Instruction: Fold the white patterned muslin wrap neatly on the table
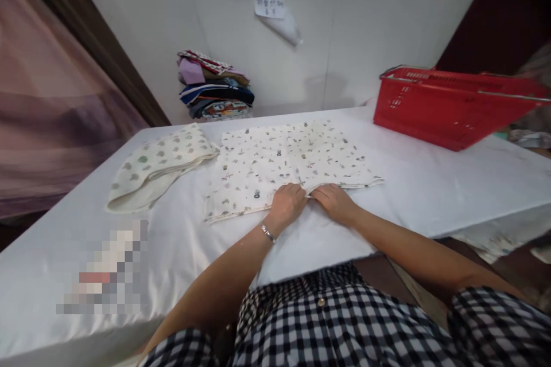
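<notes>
A white cloth printed with small motifs (275,160) lies spread on the table in front of me, with stacked layers showing along its near edge. My left hand (289,203) is closed on the middle of that edge, its fingers curled over the fabric. Right beside it, my right hand (334,202) pinches the same edge, which lifts and bunches slightly between the two hands. To the left, a folded cream cloth with grey leaf-like spots (163,163) touches or nearly touches the printed cloth's corner. The fingertips are partly hidden by the hands and fabric.
The table has a shiny white cover (181,258). A red plastic basket (447,106) stands at the back right. Folded textiles (217,86) are piled by the back wall. A pixelated object (107,269) lies at front left. A paper sign (270,7) hangs on the wall.
</notes>
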A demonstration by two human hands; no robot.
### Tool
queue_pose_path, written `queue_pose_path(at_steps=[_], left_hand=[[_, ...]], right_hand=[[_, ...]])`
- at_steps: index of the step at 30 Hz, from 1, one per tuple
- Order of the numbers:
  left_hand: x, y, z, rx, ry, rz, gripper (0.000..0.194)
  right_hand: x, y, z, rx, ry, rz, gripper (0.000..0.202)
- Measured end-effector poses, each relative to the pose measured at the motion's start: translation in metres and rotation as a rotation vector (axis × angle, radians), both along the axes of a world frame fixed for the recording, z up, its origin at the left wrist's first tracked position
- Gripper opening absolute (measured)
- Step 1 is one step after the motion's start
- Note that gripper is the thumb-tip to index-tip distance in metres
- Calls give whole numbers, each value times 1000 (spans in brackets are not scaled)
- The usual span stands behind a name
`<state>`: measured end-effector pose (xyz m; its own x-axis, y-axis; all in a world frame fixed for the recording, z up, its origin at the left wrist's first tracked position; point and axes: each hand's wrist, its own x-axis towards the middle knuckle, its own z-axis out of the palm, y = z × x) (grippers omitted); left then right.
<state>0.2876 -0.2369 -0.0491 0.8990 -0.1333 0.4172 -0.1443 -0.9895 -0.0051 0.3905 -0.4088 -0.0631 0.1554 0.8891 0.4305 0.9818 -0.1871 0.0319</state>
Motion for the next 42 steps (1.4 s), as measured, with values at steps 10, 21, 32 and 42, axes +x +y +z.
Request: queue_pose_path(at_steps=[10,21,32,42], left_hand=[[-1,3,3,-69,-12,-18,11],[-1,5,3,-53,4,-42,12],[2,4,-1,43,73,-80,10],[2,7,-5,9,30,-104,6]], right_hand=[[36,-55,9,-298,-26,-515,21],[78,-123,12,-331,-37,-671,24],[75,-162,0,-66,177,-437,25],[102,-163,16,203,939,-1025,31]])
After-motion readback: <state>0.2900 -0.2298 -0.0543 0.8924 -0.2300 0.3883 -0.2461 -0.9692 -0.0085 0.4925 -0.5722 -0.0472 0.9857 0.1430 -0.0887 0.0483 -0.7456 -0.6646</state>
